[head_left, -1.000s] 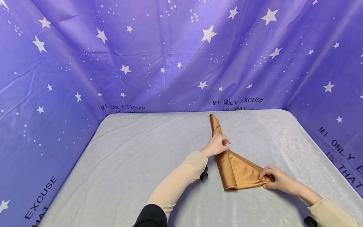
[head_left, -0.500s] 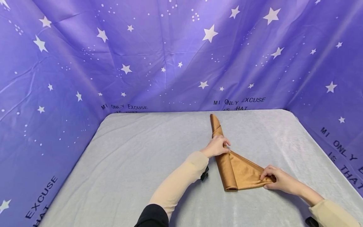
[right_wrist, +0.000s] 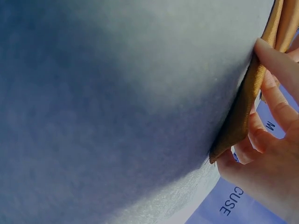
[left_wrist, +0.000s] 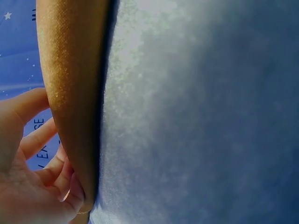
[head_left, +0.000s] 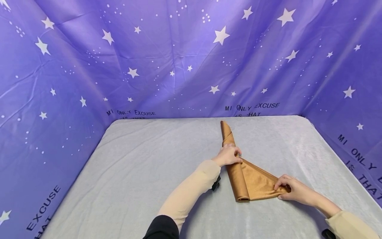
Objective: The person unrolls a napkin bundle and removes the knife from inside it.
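Note:
A shiny golden-brown cloth (head_left: 259, 183) lies on the table, its left part rolled into a long tube (head_left: 237, 183) that narrows toward the back. My left hand (head_left: 228, 155) holds this roll around its middle, fingers bent over the far side. In the left wrist view those fingers (left_wrist: 39, 144) curl against the smooth roll (left_wrist: 70, 60). At the flat part's right corner, my right hand (head_left: 298, 191) pinches the cloth between thumb and fingers. The right wrist view has the thin cloth edge (right_wrist: 245, 109) between that hand's fingertips. The corner's tip is partly hidden by the hand.
A pale grey fabric covers the table (head_left: 134, 172). Purple curtains (head_left: 179, 49) with white stars and black lettering enclose its back and sides. A dark strap or device (head_left: 216, 183) shows under the left wrist, another (head_left: 328, 233) under the right.
The left hand has slid very slightly toward the near end of the roll. The right hand and the cloth look almost unchanged.

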Tool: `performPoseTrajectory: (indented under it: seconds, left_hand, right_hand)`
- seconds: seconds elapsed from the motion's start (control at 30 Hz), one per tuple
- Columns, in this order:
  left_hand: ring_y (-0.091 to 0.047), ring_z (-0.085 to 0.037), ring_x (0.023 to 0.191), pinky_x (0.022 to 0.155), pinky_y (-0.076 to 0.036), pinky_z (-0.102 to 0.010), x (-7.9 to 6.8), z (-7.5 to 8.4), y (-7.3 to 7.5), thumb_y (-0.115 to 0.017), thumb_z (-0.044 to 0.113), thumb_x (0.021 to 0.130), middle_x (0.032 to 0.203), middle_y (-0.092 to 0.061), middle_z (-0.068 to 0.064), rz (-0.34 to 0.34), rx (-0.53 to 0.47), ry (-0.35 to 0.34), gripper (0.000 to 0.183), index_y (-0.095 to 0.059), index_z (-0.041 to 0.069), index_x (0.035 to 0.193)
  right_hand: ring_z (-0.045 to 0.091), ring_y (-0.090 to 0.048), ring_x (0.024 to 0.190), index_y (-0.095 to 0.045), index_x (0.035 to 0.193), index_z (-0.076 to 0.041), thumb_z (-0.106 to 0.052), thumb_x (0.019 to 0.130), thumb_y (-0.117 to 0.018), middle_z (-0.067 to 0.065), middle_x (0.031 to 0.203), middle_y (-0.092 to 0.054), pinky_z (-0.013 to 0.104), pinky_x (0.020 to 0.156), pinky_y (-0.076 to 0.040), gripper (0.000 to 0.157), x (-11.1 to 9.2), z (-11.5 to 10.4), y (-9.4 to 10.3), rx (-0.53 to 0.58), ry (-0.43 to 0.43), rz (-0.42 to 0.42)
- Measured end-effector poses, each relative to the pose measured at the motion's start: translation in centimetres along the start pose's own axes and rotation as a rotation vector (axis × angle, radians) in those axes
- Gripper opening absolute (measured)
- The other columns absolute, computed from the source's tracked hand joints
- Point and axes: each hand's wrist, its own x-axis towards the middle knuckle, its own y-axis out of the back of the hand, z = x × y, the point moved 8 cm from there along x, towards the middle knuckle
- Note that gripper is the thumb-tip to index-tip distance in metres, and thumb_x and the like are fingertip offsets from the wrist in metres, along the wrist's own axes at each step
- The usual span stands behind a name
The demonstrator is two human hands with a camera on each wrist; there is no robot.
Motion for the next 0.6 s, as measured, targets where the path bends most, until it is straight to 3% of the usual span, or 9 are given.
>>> performPoseTrajectory:
  seconds: [0.2, 0.6]
  left_hand:
    - [-0.04, -0.014, 0.1, 0.079, -0.032, -0.021, -0.17, -0.06, -0.15, -0.065, 0.041, 0.077, 0.104, -0.052, 0.005, -0.024, 0.029, 0.035, 0.026, -0.064, 0.025, 0.098]
    - [-0.041, -0.012, 0.098, 0.082, -0.031, -0.022, 0.11, -0.17, -0.68, -0.063, 0.045, 0.076, 0.1, -0.049, 0.005, -0.087, 0.09, 0.008, 0.027, -0.058, 0.024, 0.091]
  right_hand:
    - [0.001, -0.044, 0.08, -0.058, 0.083, -0.015, -0.001, 0.06, -0.076, -0.004, 0.086, -0.052, 0.018, 0.065, -0.032, 0.033, -0.01, 0.05, -0.02, 0.005, 0.0, 0.004]
    - [0.002, -0.044, 0.079, -0.058, 0.083, -0.015, 0.0, 0.059, -0.076, -0.003, 0.086, -0.052, 0.016, 0.065, -0.032, 0.034, -0.12, 0.22, -0.16, 0.016, 0.017, 0.007]
